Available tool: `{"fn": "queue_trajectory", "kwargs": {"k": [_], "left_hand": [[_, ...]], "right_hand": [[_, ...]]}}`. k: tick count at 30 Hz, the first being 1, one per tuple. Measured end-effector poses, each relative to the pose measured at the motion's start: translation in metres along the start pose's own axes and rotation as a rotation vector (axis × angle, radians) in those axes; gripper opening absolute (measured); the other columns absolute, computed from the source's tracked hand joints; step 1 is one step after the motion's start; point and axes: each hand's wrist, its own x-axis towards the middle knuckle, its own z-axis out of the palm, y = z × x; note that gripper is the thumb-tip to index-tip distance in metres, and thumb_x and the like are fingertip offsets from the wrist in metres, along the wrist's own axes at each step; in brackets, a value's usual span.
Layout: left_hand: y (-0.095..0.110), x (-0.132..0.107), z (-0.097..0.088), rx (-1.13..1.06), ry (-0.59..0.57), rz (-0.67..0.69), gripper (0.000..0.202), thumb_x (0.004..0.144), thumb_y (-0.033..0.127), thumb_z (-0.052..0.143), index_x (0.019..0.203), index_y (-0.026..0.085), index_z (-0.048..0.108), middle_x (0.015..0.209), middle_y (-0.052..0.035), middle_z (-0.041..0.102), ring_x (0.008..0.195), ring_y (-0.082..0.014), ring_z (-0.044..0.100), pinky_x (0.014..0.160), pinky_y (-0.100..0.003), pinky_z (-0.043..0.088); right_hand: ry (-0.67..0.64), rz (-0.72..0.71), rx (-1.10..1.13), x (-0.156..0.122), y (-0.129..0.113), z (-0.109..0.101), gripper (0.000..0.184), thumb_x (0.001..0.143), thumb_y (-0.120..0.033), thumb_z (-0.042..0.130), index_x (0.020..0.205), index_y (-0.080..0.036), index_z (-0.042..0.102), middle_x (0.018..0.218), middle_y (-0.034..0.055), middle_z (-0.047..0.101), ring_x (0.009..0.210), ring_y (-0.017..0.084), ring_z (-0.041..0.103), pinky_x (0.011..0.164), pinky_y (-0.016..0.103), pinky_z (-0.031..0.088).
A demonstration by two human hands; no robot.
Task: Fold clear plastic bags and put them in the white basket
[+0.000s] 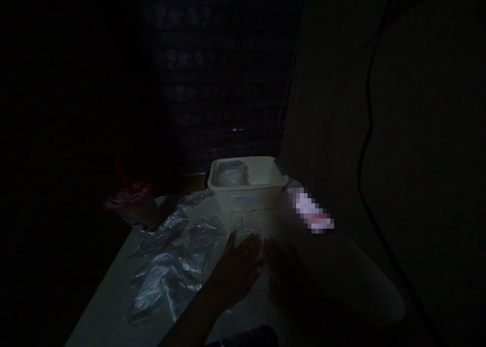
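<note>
My left hand (241,263) lies palm down over the table with its fingers stretched out and the thumb apart. A clear plastic bag (243,221) lies flat at its fingertips; whether the fingers touch it is hard to make out. Close beside it, my right hand (284,268) is in deep shadow, its fingers seemingly stretched forward and nothing visible in them. Left of my left hand spreads a pile of crumpled clear plastic bags (170,266). Beyond both hands stands a white plastic basin (246,198), holding a stack of clear wrapped packets (231,174).
A lidded drink cup (132,205) with a red straw stands at the table's left edge. To the right of the basin lies a blurred-out pinkish item (311,213). A dark object (246,337) sits at the near edge. A black cable (366,149) hangs on the right.
</note>
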Motion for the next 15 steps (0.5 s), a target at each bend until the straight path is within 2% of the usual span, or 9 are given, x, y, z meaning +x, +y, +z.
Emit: {"fn": "queue_trajectory", "kwargs": {"k": [3, 7, 15], "left_hand": [[0.0, 0.0, 0.0, -0.014, -0.022, -0.006, 0.044, 0.086, 0.035, 0.016, 0.127, 0.018, 0.018, 0.132, -0.0083, 0.027, 0.122, -0.0167, 0.018, 0.098, -0.051, 0.007], [-0.003, -0.001, 0.004, -0.006, -0.021, -0.016, 0.046, 0.085, 0.037, 0.016, 0.127, 0.018, 0.018, 0.131, -0.0088, 0.028, 0.122, -0.018, 0.019, 0.096, -0.053, 0.008], [-0.006, -0.004, 0.012, 0.022, 0.019, -0.052, 0.05, 0.083, 0.044, 0.019, 0.127, 0.02, 0.018, 0.133, -0.0091, 0.022, 0.122, -0.0219, 0.018, 0.094, -0.055, 0.01]], "right_hand": [[-0.004, 0.004, -0.005, 0.006, -0.008, -0.003, 0.062, 0.075, -0.037, 0.039, 0.126, -0.005, 0.024, 0.129, 0.0173, 0.029, 0.121, 0.029, 0.018, 0.092, 0.053, 0.02], [-0.003, 0.033, -0.011, 0.009, -0.015, -0.003, 0.059, 0.074, -0.033, 0.039, 0.124, -0.004, 0.028, 0.125, 0.0185, 0.035, 0.119, 0.029, 0.024, 0.09, 0.053, 0.023], [0.018, -0.014, -0.051, 0.0, -0.015, -0.01, 0.052, 0.077, -0.035, 0.038, 0.122, -0.009, 0.034, 0.127, 0.0148, 0.034, 0.12, 0.027, 0.022, 0.091, 0.05, 0.025]]}}
